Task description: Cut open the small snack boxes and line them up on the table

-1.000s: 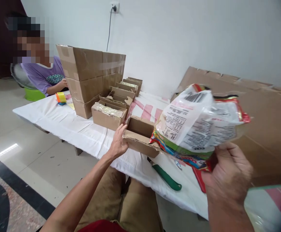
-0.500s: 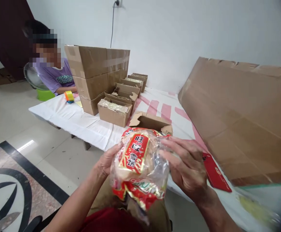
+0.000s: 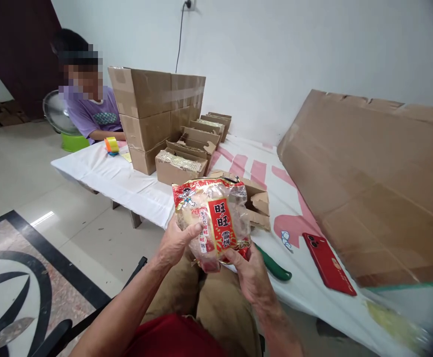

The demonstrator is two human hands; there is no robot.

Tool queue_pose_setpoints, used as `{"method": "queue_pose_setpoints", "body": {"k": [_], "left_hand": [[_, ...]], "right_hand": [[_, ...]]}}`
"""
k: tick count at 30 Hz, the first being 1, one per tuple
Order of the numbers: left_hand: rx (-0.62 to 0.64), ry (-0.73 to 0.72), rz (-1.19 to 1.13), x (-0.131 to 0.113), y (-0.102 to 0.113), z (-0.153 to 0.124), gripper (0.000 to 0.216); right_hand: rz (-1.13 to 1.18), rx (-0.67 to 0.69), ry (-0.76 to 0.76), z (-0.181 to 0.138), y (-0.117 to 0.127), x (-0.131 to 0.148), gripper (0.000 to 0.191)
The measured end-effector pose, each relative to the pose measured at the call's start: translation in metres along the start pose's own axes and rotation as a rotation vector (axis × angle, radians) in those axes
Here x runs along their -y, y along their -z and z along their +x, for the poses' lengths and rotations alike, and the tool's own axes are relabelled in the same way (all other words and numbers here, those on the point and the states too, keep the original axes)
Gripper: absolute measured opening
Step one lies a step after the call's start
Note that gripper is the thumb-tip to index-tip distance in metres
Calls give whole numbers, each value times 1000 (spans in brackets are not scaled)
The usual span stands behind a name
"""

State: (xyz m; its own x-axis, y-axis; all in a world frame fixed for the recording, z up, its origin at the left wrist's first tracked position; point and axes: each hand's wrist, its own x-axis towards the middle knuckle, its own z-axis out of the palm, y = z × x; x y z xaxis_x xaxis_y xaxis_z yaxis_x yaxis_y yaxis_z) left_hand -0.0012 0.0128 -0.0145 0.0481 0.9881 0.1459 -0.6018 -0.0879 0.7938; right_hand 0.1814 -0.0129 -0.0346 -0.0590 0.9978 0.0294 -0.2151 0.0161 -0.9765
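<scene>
A clear and red bag of rice crackers [image 3: 219, 218] is held above my lap, its printed front turned up toward me. My left hand [image 3: 177, 243] grips its left side, thumb lying over the front. At the lower right corner my right hand [image 3: 251, 272] pinches the bag, thumb on top and fingers behind. Just beyond the bag, an open cardboard box [image 3: 259, 203] stands on the table, partly hidden by it. A green curved handle [image 3: 276, 265] pokes out beside my right hand; its other end is hidden.
On the cloth-covered table [image 3: 127, 178] lie a red phone [image 3: 330, 267] and tape rolls [image 3: 111, 146]. Taped cartons [image 3: 151, 94] are stacked behind several small open boxes [image 3: 179, 168]. A large cardboard sheet [image 3: 372, 183] leans at right. Another person [image 3: 104, 111] sits at the far left.
The bag has been turned and raised a little, its top edge now lying flatter. My right hand has moved down from its right side to the lower corner, uncovering the green handle and the phone.
</scene>
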Motion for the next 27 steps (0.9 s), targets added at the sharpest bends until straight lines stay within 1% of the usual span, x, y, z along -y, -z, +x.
{"method": "queue_pose_setpoints", "body": {"k": [4, 7, 10, 13, 16, 18, 20, 23, 25, 27], "left_hand": [[107, -19, 23, -4, 12, -1, 92], [105, -3, 21, 1, 14, -4, 94], [33, 1, -22, 9, 9, -8, 91], [-71, -35, -92, 11, 2, -7, 88], [-169, -57, -134, 9, -3, -3, 85], [-226, -65, -138, 10, -5, -1, 83], [-235, -49, -127, 13, -6, -2, 83], [-125, 0, -104, 15, -4, -6, 82], [-59, 7, -72, 15, -1, -6, 78], [-64, -8, -26, 14, 4, -5, 73]], "right_hand": [[-33, -60, 6, 3, 8, 2, 65], [-84, -78, 67, 2, 18, 7, 67], [-96, -81, 96, 1, 25, 9, 74], [14, -24, 89, -2, 27, 7, 88], [140, 63, 104, -5, 17, 0, 97], [145, 69, 116, -5, 6, -7, 92], [111, -1, 106, -4, -4, -13, 77], [105, -187, 62, 3, -7, -17, 52], [132, -295, 69, 7, -1, -17, 45], [133, -355, 108, 9, 8, -14, 44]]}}
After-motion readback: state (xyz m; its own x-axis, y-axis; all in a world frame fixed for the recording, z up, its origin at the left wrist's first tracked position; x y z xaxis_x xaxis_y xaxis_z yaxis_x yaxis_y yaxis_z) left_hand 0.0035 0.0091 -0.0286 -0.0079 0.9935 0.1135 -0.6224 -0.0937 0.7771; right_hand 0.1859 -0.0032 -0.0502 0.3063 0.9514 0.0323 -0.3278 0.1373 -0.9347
